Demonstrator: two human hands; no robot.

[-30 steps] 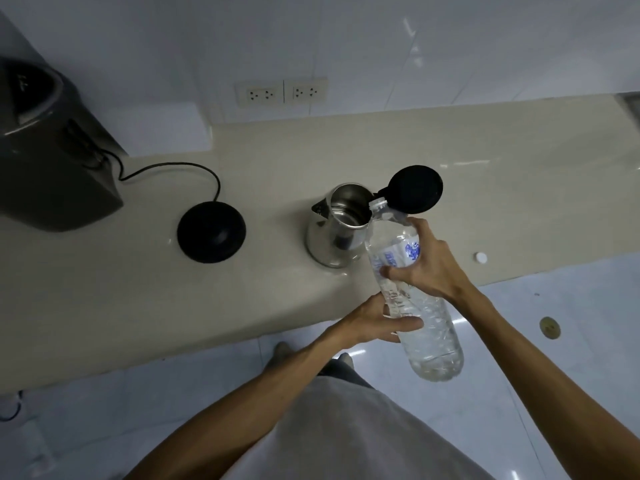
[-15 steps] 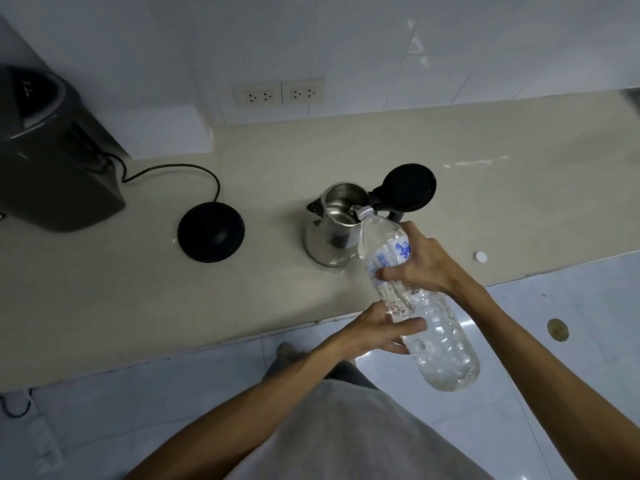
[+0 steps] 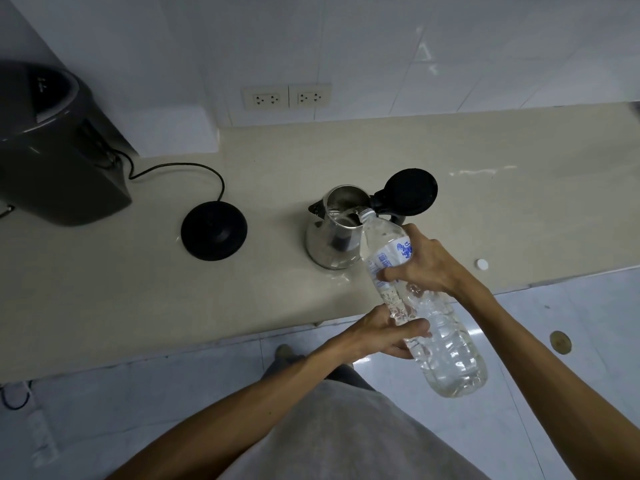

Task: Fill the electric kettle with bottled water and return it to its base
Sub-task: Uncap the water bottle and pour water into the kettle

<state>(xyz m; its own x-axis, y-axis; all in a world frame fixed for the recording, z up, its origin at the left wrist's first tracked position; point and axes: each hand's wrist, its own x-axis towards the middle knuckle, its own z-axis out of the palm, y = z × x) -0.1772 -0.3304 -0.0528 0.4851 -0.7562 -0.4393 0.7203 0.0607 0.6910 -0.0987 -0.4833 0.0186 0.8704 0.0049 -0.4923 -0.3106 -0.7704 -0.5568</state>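
A steel electric kettle (image 3: 327,242) stands on the beige counter (image 3: 138,292) with its black lid (image 3: 410,192) flipped open to the right. A clear water bottle (image 3: 440,334) is tilted, its open mouth resting over the kettle's rim. My right hand (image 3: 426,266) grips the bottle at its blue label. My left hand (image 3: 384,336) holds it from below, near the middle. The round black kettle base (image 3: 214,229) sits on the counter left of the kettle, its cord running back left.
A dark grey appliance (image 3: 52,147) stands at the far left of the counter. Two wall sockets (image 3: 287,97) are on the tiled wall behind. A small white bottle cap (image 3: 481,264) lies on the counter right of my right hand. The counter's front edge runs under the bottle.
The bottle has tipped further, its bottom rising and its mouth moving left over the kettle's opening. Both hands have kept their grip.
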